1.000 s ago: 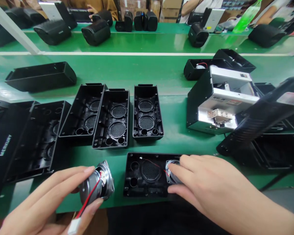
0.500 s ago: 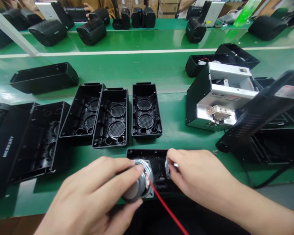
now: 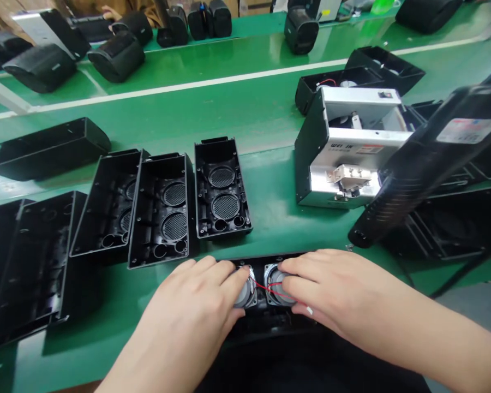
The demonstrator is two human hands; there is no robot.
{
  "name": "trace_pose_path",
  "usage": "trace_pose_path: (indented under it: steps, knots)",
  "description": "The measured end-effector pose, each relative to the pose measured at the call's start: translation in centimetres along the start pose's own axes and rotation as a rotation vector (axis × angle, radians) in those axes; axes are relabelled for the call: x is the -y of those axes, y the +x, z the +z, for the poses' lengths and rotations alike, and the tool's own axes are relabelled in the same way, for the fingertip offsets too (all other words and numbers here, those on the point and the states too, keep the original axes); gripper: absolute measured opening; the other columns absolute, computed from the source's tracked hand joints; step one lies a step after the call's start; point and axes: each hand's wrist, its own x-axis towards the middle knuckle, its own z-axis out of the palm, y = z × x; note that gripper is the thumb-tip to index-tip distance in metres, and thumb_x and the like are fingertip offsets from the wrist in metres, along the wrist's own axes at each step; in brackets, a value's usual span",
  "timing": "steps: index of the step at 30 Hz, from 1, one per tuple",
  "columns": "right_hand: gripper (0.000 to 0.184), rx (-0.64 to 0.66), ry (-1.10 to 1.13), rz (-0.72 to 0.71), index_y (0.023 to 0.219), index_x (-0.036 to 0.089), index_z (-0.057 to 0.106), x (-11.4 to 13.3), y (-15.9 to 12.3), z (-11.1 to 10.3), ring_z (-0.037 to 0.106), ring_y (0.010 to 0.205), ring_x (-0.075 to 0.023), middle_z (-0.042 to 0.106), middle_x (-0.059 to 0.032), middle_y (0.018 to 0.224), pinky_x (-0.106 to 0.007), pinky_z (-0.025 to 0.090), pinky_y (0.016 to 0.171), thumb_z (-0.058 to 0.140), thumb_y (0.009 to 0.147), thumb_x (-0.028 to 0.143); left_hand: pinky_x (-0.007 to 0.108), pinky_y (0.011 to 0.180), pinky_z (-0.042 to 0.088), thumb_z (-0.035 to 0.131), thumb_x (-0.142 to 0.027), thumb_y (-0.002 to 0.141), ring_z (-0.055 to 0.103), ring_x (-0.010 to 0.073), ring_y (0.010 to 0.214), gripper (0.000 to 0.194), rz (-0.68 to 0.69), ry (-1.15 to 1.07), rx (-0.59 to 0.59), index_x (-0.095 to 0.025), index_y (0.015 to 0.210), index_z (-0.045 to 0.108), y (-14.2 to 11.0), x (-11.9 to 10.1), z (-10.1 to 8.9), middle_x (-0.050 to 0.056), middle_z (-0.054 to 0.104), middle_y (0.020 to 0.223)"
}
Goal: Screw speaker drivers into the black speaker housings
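Directly in front of me lies a black speaker housing [image 3: 265, 321], long side toward me, with two round metal speaker drivers in it. My left hand [image 3: 207, 295] curls its fingers round the left speaker driver [image 3: 245, 295]. Over the right speaker driver [image 3: 276, 289], my right hand [image 3: 321, 281] has its fingers and thumb closed on the edge. Red wires [image 3: 265, 286] run between the two drivers, and a small white connector [image 3: 310, 310] shows below my right fingers. The grilles under both drivers are hidden.
Several open black housings [image 3: 221, 188] with round grilles stand beyond and to the left. A silver-and-black machine [image 3: 343, 158] sits at the right, beside a thick black tube [image 3: 417, 169] angled over the bench. Across the white strip [image 3: 180, 87] are black speakers [image 3: 117, 57].
My left hand has lowered its driver into the housing beside the other one. My right hand has shifted onto the right driver. The view has turned slightly.
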Motion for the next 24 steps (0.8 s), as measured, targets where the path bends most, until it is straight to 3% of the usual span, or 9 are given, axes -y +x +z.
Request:
trace_pose_path:
  steps: [5, 13, 24]
  knots:
    - [0.023, 0.004, 0.024, -0.008, 0.123, 0.022, 0.065, -0.2, -0.4, 0.1, 0.073, 0.104, -0.0291, 0.073, -0.0075, 0.127, -0.044, 0.06, 0.072, 0.057, 0.104, 0.014, 0.047, 0.084, 0.056, 0.095, -0.015, 0.073, 0.074, 0.0271, 0.092, 0.058, 0.015, -0.045, -0.009, -0.024, 0.126, 0.073, -0.1, 0.5, 0.3, 0.001, 0.081, 0.114]
    - [0.02, 0.007, -0.002, -0.03, 0.118, 0.021, 0.068, -0.1, -0.3, 0.0, 0.072, 0.109, -0.0286, 0.074, -0.0089, 0.126, -0.044, 0.062, 0.077, 0.051, 0.109, 0.017, 0.045, 0.089, 0.051, 0.066, -0.007, 0.095, 0.074, 0.0252, 0.099, 0.034, 0.07, -0.18, -0.098, -0.023, 0.126, 0.068, -1.2, 1.4, 0.7, 0.002, 0.08, 0.123]
    - [0.015, -0.027, 0.018, -0.083, 0.117, 0.018, 0.069, -0.6, -0.6, -0.1, 0.072, 0.109, -0.0269, 0.075, -0.0087, 0.123, -0.04, 0.062, 0.079, 0.064, 0.104, 0.015, 0.041, 0.08, 0.048, 0.065, -0.006, 0.096, 0.072, 0.0235, 0.096, 0.033, 0.05, -0.263, -0.084, -0.024, 0.125, 0.068, -0.9, 1.3, 0.5, 0.0, 0.08, 0.124]
